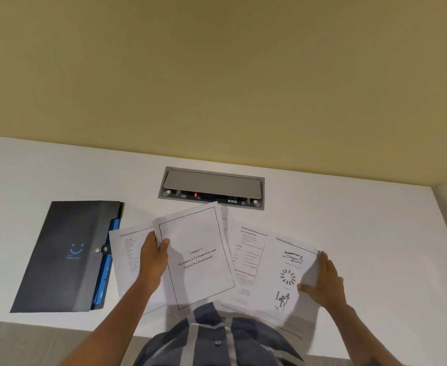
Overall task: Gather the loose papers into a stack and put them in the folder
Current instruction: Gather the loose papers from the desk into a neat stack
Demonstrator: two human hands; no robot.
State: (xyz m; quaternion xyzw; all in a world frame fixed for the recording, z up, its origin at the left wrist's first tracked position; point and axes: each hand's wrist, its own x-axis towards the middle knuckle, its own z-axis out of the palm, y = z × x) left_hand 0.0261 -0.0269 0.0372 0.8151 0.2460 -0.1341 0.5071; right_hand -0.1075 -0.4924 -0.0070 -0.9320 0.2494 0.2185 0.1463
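Papers [246,262] fanned out on the white worktop [375,220]
Left hand [152,256] is pinching the Chapter 3 sheet [196,254]; right hand [326,280] fingers are lying straight, together, pressing the diagram page [285,281].

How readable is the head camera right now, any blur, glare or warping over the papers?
Head view: even soft light, no glare; the Chapter 3 title page is legible, smaller print blurs. Left hand casts a faint shadow. Wide-angle warping bows the table edges.

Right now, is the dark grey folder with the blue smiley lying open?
No: the dark grey folder lies closed, flap buttoned, left of the papers.
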